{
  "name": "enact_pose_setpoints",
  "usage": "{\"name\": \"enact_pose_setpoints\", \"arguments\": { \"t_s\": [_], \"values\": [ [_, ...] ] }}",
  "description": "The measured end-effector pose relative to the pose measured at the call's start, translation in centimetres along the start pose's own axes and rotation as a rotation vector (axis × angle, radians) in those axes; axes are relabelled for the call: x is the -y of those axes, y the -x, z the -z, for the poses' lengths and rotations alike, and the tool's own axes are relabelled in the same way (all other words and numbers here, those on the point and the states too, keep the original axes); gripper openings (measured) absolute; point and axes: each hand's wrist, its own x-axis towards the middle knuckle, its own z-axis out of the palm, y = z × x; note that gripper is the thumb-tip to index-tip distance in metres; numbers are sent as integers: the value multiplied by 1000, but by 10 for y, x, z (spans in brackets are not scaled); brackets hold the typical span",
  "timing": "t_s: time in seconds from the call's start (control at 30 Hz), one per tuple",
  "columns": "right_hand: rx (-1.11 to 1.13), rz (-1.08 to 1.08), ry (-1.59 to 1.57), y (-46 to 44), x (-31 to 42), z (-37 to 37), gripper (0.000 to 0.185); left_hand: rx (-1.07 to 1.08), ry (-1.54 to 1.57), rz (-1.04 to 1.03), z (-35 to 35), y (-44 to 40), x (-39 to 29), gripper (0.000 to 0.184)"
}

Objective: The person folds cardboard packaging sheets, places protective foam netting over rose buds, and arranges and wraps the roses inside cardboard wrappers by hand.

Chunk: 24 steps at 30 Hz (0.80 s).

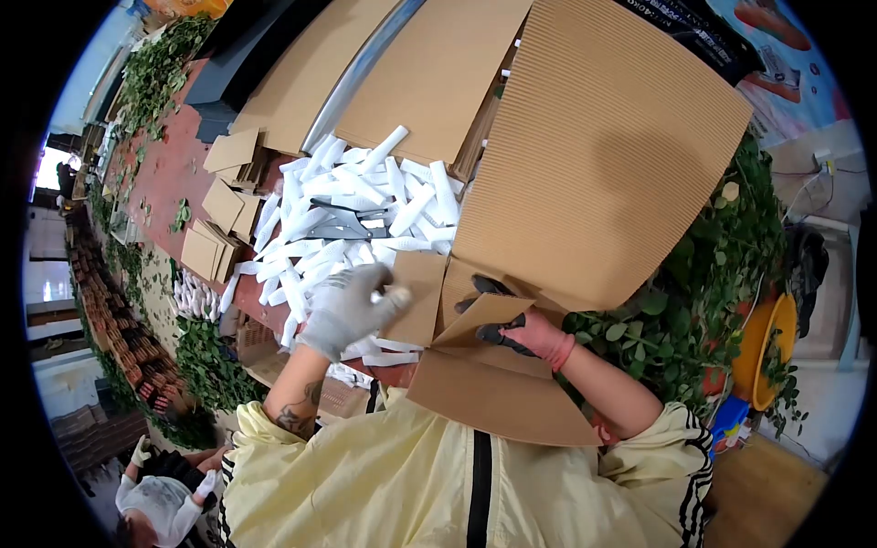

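My right hand (pixel 528 335), in a pink and black glove, grips a small cardboard piece (pixel 482 313) inside an open cardboard box (pixel 502 397). Its fingers are partly hidden behind the piece. My left hand (pixel 352 310), in a light grey glove, is beside the box's left flap (pixel 416 294), thumb and fingers apart; nothing shows in it. The box's tall corrugated lid (pixel 594 155) stands up behind. Left of the box lies a heap of white foam sleeves (pixel 320 251). On the heap rests a grey and black tool (pixel 345 222) whose kind I cannot make out.
Stacks of small cardboard pieces (pixel 212 248) sit left of the foam heap. Large cardboard sheets (pixel 420 82) with a metal strip (pixel 356 73) lie behind. Leafy stems (pixel 658 320) fill the right side. A co-worker (pixel 164 502) is at lower left.
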Motion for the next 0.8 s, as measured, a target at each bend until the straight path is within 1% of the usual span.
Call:
{"name": "enact_pose_setpoints", "arguments": {
  "t_s": [0.03, 0.1, 0.13, 0.2, 0.23, 0.3, 0.33, 0.37, 0.4, 0.47, 0.5, 0.53, 0.57, 0.6, 0.67, 0.7, 0.77, 0.8],
  "values": [
    [13, 26, -82, -1, 0, -4, 63, 3, -2, 4, -5, -1, 6, 64],
    [41, 57, -157, -4, 1, -6, 63, 103, -192, 248, -11, -2, 16, 67],
    [35, 33, -192, -3, 0, -5, 62, 99, -193, 250, -17, -3, 22, 67],
    [26, 1, -228, -1, -14, -1, 61, -85, 88, 149, -33, -2, 28, 57],
    [33, 46, -172, -4, -23, 1, 61, -83, 91, 152, -30, 4, 28, 57],
    [29, 103, -110, -8, -29, 8, 60, -198, 520, 127, -4, 13, 34, 43],
    [59, 156, -26, -6, -11, 5, 63, -276, 331, 44, 11, 12, 56, 44],
    [91, 202, 57, -2, -2, 2, 66, -340, 285, 71, 25, 11, 67, 47],
    [94, 195, 57, 1, -7, 3, 66, -439, -78, 155, 39, 11, 47, 48],
    [113, 127, -77, -4, -27, 9, 67, -842, -590, -200, 47, 2, 34, 40],
    [112, 128, -76, -9, -43, 13, 67, -644, -413, -168, 46, 2, 13, 36],
    [33, 133, -113, -11, -66, 17, 60, -442, -228, -130, 37, 3, -8, 32],
    [-3, 131, -125, -12, -78, 22, 57, -238, -238, -29, 20, 0, -15, 31],
    [-38, 129, -138, -12, -90, 27, 53, -74, -317, -53, 0, -9, -11, 33],
    [-152, 204, 11, -10, -97, 29, 53, 117, -236, -7, -34, -21, -10, 39],
    [-197, 222, 57, -7, -95, 28, 53, 162, -212, 17, -42, -25, -11, 40],
    [-173, 82, -75, 11, -55, 19, 51, 235, -188, 38, -53, -31, -8, 41],
    [-184, 69, -84, 22, -47, 15, 51, 267, -103, 66, -54, -34, -5, 39]
  ]
}}
